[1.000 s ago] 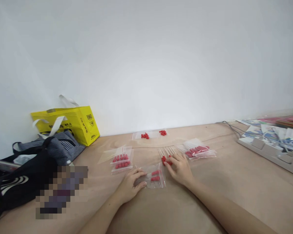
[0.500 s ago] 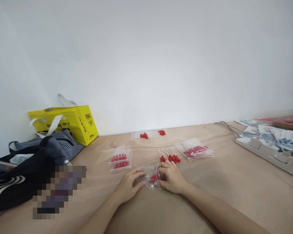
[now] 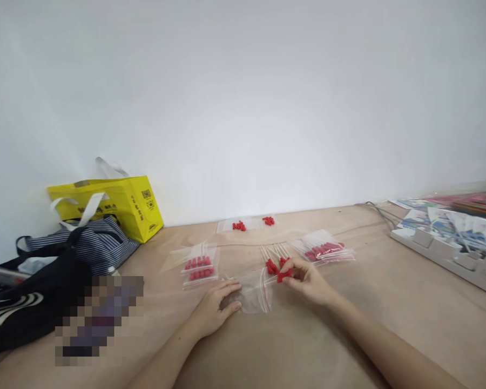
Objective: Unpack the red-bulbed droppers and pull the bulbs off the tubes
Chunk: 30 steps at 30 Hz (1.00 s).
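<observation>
A clear zip-lock bag (image 3: 251, 294) with red lines at its mouth lies flat in front of me. My left hand (image 3: 216, 305) rests at the bag's left end, thumb and fingers spread over its edge. To the right of the bag's mouth, my right hand (image 3: 310, 281) pinches red-tipped sticks (image 3: 284, 276); how many is unclear. Just beyond its fingers lie several loose white sticks with red tips (image 3: 271, 266), partly hidden by the hand. Filled bags of red-tipped pieces (image 3: 200, 268) lie left of centre, and another stack of filled bags (image 3: 324, 249) lies to the right.
At the back are small red pieces (image 3: 238, 226) on clear plastic. On the left stand a yellow bag (image 3: 148, 208), a striped bag (image 3: 85, 248) and a black bag (image 3: 44, 302). A white power strip (image 3: 441, 259) and printed packets (image 3: 457, 229) lie on the right.
My right hand has moved right, away from the bag, and now has red-tipped sticks in its fingers. The red tips seen at the bag are gone from there. My left hand has stayed put.
</observation>
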Tool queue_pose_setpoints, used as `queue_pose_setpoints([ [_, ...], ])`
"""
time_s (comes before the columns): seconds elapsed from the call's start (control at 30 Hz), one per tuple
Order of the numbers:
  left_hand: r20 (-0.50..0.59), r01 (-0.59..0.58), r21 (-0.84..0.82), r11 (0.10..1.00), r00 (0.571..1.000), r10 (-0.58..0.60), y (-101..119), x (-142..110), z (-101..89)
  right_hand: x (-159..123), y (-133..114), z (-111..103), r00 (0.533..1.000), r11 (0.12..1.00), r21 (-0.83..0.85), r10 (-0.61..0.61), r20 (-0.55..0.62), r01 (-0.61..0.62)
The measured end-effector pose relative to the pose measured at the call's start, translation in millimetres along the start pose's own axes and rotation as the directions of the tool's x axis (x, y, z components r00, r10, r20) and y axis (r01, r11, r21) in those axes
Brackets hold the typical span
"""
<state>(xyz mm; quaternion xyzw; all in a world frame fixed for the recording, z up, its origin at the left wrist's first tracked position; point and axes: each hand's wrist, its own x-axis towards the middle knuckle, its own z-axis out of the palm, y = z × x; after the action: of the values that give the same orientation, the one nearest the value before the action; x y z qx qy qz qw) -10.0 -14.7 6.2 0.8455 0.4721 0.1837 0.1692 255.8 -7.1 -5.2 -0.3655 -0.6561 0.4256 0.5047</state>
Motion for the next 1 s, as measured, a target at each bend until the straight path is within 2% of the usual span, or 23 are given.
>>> queue_pose_setpoints([
  [0.07,0.012,0.000,0.018,1.000,1.000,-0.001,0.0,-0.4,-0.3,2.9,-1.2,-19.8,0.997,0.998,0.053,0.036,-0.067,-0.032],
  [0.17,0.039,-0.010,0.064,0.998,0.999,0.007,0.2,-1.7,0.3,8.1,0.9,-38.4,0.950,0.998,0.057,0.045,-0.310,-0.028],
  [0.23,0.035,-0.013,0.091,0.996,0.999,0.010,0.2,-2.4,1.8,11.3,6.2,-38.0,0.887,1.000,0.020,0.023,-0.462,-0.016],
  [0.3,-0.030,0.003,0.098,0.995,1.000,-0.001,-0.1,-2.3,4.3,13.9,13.3,-28.8,0.849,0.999,-0.028,-0.001,-0.529,-0.017],
  [0.4,-0.224,0.085,0.056,0.995,0.972,-0.071,-1.6,-0.1,9.8,17.4,22.7,-8.9,0.861,0.969,-0.247,-0.128,-0.493,0.003],
  [0.47,-0.324,0.138,-0.003,0.990,0.937,-0.131,-2.9,2.0,13.8,19.7,26.6,2.4,0.867,0.880,-0.472,-0.272,-0.418,0.049],
  [0.53,-0.366,0.170,-0.081,0.982,0.912,-0.188,-3.6,4.0,16.9,21.6,29.4,10.2,0.868,0.769,-0.633,-0.374,-0.327,0.092],
  [0.67,-0.349,0.221,-0.217,0.951,0.892,-0.287,-3.1,6.1,17.0,22.8,34.1,16.1,0.881,0.549,-0.826,-0.445,-0.163,0.125],
  [0.77,-0.294,0.271,-0.275,0.922,0.890,-0.349,-1.9,5.2,12.7,21.8,35.0,15.9,0.893,0.396,-0.914,-0.437,-0.104,0.087],
  [0.83,-0.240,0.278,-0.330,0.902,0.900,-0.365,-1.1,3.9,10.4,20.8,33.7,15.8,0.904,0.353,-0.934,-0.416,-0.095,0.064],
  [0.93,-0.168,0.245,-0.430,0.869,0.924,-0.343,-0.8,2.6,10.6,18.8,30.5,16.3,0.913,0.349,-0.936,-0.397,-0.098,0.051],
  [1.0,-0.194,0.202,-0.494,0.846,0.922,-0.334,-3.5,4.0,10.8,16.9,28.5,16.2,0.913,0.367,-0.929,-0.392,-0.115,0.041],
])
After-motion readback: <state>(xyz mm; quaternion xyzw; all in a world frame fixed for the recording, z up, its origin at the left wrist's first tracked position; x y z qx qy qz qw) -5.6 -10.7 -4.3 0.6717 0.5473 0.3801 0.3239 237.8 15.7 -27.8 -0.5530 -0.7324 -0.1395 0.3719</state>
